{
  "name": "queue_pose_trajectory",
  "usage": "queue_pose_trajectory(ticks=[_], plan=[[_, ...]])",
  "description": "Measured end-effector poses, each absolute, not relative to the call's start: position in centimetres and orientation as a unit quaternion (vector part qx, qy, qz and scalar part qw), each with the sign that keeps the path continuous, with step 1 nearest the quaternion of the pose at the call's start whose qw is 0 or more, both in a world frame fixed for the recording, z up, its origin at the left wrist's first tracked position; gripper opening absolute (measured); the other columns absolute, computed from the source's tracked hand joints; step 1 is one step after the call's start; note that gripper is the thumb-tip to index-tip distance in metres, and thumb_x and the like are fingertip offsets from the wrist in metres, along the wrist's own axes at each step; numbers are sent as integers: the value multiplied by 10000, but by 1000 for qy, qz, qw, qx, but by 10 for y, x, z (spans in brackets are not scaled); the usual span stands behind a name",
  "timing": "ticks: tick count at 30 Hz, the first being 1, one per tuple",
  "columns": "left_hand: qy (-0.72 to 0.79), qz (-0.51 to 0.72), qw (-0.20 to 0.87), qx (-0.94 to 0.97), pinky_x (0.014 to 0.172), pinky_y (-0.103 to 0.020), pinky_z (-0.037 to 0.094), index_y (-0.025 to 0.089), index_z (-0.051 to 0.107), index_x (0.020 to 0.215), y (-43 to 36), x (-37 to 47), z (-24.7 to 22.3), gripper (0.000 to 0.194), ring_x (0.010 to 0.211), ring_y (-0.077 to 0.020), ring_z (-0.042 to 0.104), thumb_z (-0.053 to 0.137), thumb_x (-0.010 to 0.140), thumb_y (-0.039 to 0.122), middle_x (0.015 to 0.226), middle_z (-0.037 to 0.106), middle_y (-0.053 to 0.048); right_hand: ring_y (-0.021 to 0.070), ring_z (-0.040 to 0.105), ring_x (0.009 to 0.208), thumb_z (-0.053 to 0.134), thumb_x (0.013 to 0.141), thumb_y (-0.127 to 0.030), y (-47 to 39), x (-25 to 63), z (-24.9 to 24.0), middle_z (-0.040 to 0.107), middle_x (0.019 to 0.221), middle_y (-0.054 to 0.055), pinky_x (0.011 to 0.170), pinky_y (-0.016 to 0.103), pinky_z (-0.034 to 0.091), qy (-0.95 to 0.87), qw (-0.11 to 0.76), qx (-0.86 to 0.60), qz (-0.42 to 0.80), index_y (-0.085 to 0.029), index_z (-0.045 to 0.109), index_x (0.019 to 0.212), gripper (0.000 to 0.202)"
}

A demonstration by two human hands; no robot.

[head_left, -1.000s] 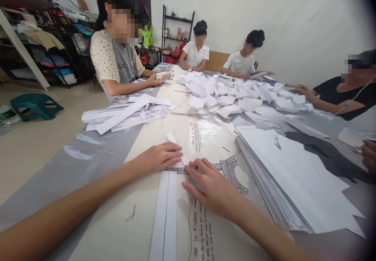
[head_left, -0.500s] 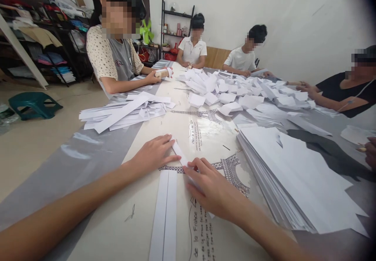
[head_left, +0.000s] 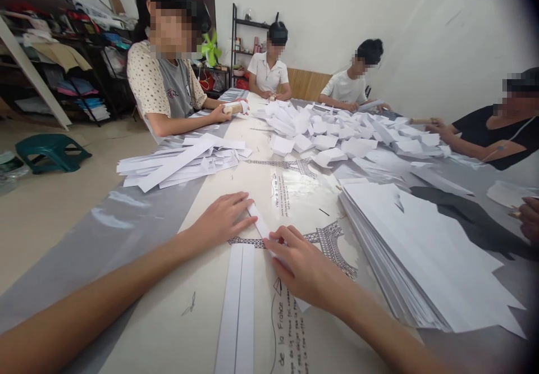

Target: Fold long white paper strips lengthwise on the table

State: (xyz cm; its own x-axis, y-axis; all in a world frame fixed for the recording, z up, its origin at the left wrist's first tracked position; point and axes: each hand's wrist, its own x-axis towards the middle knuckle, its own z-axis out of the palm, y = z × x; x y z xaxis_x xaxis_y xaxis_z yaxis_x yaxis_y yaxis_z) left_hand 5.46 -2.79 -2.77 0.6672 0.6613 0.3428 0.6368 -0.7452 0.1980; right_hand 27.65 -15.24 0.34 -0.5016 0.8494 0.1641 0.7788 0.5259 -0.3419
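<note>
Two bare hands are over the bench [head_left: 160, 329] in the head view, and between them we see a narrow paper strip [head_left: 260, 225], which lies aslant on the printed cover. The grip of the left hand [head_left: 219, 217] is spread, with fingertips touching the far end of this strip. The right hand [head_left: 303, 256] curls over its nearer part; the fingers hide the paper, so we cannot tell whether this grip pinches or only presses. Nearer to us, two longer strips [head_left: 247, 312] lie side by side. We judge that the narrow strip could turn or slip if one hand presses more weakly, because the cover looks smooth and shiny. Also, the right forearm is near the paper stack [head_left: 421, 250], and a careless sweep could disorder its sheets.
</note>
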Motion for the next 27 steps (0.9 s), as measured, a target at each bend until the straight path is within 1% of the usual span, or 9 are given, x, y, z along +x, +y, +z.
queue_pose_trajectory(ticks=[2,5,8,11,15,19,23,27], plan=[[363,206,36,908,1119,-424,394,194,587,1348,-26,54,-29,480,1339,-262,514,433,1032,521,1466,550,-92,270,567,1054,471,900,-11,-152,277,4,575,1086,110,761,413,590,-859,158,-473,115,-182,577,1155,325],[379,205,35,902,1122,-429,375,172,541,1398,-21,55,-32,534,1345,-270,503,469,1012,534,1469,547,-103,273,567,1048,472,903,-16,-152,276,5,573,1093,114,771,430,593,-860,157,-473,112,-177,574,1160,319],[378,205,27,903,1104,-432,368,183,542,1383,-15,56,-34,531,1335,-271,505,495,997,545,1462,553,-94,273,564,1030,475,895,-9,-153,275,5,573,1085,115,768,438,591,-862,155,-472,104,-166,573,1153,317],[359,211,14,909,1066,-425,377,196,584,1306,-10,55,-31,455,1277,-266,541,498,1001,523,1395,603,-82,274,566,1027,476,907,-21,-152,274,1,575,1082,114,755,431,590,-860,159,-475,97,-172,577,1139,294],[341,206,-20,917,1021,-429,390,181,644,1129,-5,51,-26,333,1133,-266,599,508,1006,459,1196,684,-90,283,571,1063,454,951,-54,-149,273,-5,584,1121,129,787,448,587,-861,180,-470,76,-174,574,1175,281],[349,213,-33,912,961,-430,416,186,649,999,1,45,-25,271,1009,-264,608,518,995,424,1026,683,-80,276,570,1083,444,959,-54,-144,275,-9,605,1137,127,810,438,582,-862,209,-455,71,-186,585,1201,310],[329,234,9,915,927,-407,440,183,651,996,9,40,-25,245,970,-248,606,509,998,383,990,660,-73,269,566,1097,449,966,-74,-141,277,-10,616,1151,121,801,415,582,-861,220,-451,82,-189,598,1231,325],[312,243,63,916,881,-368,456,189,658,971,14,33,-22,248,916,-216,599,463,1014,337,952,641,-59,266,555,1109,452,964,-72,-141,278,-11,621,1166,113,824,420,579,-860,222,-450,92,-193,606,1249,346]])
